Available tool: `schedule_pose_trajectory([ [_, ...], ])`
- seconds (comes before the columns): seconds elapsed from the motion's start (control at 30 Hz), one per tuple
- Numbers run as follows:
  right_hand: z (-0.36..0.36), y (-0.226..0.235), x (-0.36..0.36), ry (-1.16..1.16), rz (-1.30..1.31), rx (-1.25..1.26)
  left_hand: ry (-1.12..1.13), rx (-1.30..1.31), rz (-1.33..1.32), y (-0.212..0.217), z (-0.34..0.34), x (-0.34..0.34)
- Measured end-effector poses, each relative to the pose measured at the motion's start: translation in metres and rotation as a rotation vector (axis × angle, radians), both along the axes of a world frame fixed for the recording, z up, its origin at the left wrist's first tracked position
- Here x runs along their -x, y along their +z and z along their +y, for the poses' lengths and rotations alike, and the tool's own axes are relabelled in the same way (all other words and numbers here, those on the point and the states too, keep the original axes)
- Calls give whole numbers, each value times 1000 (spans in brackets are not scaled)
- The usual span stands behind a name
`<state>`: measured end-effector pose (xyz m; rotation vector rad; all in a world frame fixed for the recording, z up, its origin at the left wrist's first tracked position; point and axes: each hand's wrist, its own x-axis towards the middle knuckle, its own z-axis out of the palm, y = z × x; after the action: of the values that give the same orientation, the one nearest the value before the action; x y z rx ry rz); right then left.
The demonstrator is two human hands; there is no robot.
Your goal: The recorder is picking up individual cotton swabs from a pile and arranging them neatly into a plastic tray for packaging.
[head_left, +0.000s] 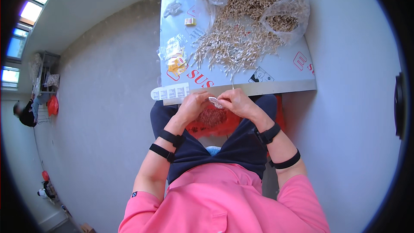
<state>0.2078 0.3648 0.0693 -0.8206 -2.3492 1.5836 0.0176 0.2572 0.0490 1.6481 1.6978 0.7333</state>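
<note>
My left hand (196,105) and my right hand (237,103) meet at the near edge of the table, fingers closed round a small bundle of cotton swabs (215,102). The bundle's white tips face up between my fingertips. A single swab (233,82) stands out just above my right hand; whether my fingers hold it I cannot tell. Past my hands, a loose pile of cotton swabs (241,47) with white tips and wooden sticks spreads over the table. Beside my left hand lies a white strip of printed labels (170,91).
A clear plastic bag (297,0) full of swabs covers the table's far right. Yellow packets (177,64), a small yellow box (189,21) and crumpled plastic (172,8) lie on the left. Between my knees hangs a red bag (211,121). A person (26,113) is at far left.
</note>
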Motion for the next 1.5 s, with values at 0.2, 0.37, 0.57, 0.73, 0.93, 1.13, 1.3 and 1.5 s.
schedule_pose_trajectory([
  [0.2,2,-13,2,-53,72,99,6,-122,-22,-9,0,2],
  [0.37,-4,-13,5,-28,113,-144,43,-203,47,-8,-4,-3],
  [0.57,-19,12,6,-14,145,-306,131,-446,156,-3,-6,-3],
  [0.73,-22,27,4,-32,212,-210,150,-653,269,3,-10,-3],
  [0.93,-30,34,5,-22,195,-275,125,-646,339,13,-15,-6],
  [1.13,-42,24,7,-42,26,-432,105,-468,286,11,-23,-14],
  [1.3,-27,-4,11,12,-71,-462,63,-287,180,-11,-27,-10],
  [1.5,0,-26,25,20,-190,-449,278,54,-822,-29,-9,-5],
])
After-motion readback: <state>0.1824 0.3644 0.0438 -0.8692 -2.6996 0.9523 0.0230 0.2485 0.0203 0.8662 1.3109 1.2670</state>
